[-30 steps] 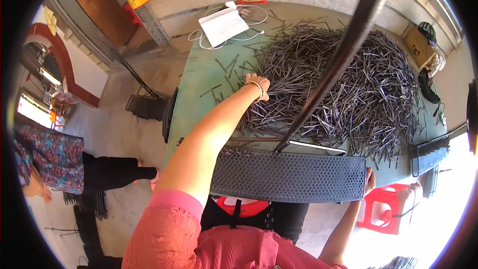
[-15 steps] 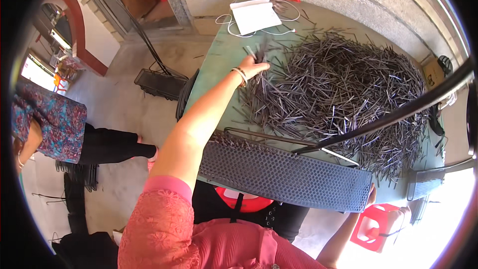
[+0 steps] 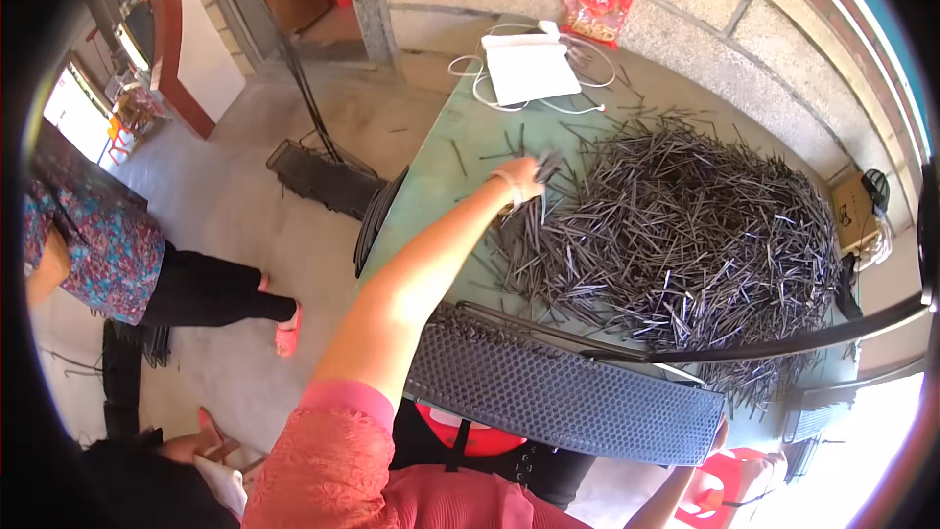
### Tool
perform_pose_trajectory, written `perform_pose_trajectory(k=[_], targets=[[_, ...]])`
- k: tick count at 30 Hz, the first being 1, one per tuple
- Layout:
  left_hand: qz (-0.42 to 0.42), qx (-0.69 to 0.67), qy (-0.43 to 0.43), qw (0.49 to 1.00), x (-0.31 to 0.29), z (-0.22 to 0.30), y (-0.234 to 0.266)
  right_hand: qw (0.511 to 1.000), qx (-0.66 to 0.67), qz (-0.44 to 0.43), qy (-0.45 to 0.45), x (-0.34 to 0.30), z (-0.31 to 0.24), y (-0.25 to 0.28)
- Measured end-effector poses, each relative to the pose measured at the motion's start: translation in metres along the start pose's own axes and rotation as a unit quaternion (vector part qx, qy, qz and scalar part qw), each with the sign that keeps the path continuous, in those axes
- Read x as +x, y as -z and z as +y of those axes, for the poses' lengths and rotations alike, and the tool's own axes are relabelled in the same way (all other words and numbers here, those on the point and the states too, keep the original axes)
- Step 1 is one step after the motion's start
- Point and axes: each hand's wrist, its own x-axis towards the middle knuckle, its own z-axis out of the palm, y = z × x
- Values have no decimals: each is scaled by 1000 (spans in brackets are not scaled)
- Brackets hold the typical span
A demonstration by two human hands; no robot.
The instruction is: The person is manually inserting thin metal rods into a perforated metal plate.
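Note:
A wide pile of thin dark sticks covers much of the green table. At its left edge my left hand is closed round a small bunch of the sticks, their ends slightly blurred. A long dark tray with honeycomb holes lies tilted along the table's near edge, in front of my body. Small dark stick ends line its upper left part. My right hand grips the tray's right end; most of its fingers are hidden behind it. A black curved bar rises from the tray toward the right.
At the table's back lie a white flat object with a white cable and a red packet. Another person in a patterned top stands at the left; a similar tray stands on the floor. A red stool is at the lower right.
My left hand has shifted right and nearer along the pile's edge, with sticks in its fingers. The view has tilted; my right hand still holds the tray's end.

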Motion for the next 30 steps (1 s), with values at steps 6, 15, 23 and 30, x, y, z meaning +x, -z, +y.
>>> perform_pose_trajectory(k=[6,15,23,30], targets=[[-16,350,-150,924,11,86,-38,947,276,18,-161,17,12,63],[-93,401,-109,905,1,26,-17,975,195,-78,-71,12,0,19],[-116,269,63,954,-26,43,-1,991,126,-5,-53,3,2,-5],[-214,257,-24,942,-12,27,-2,991,122,8,-58,-1,-9,-8]])
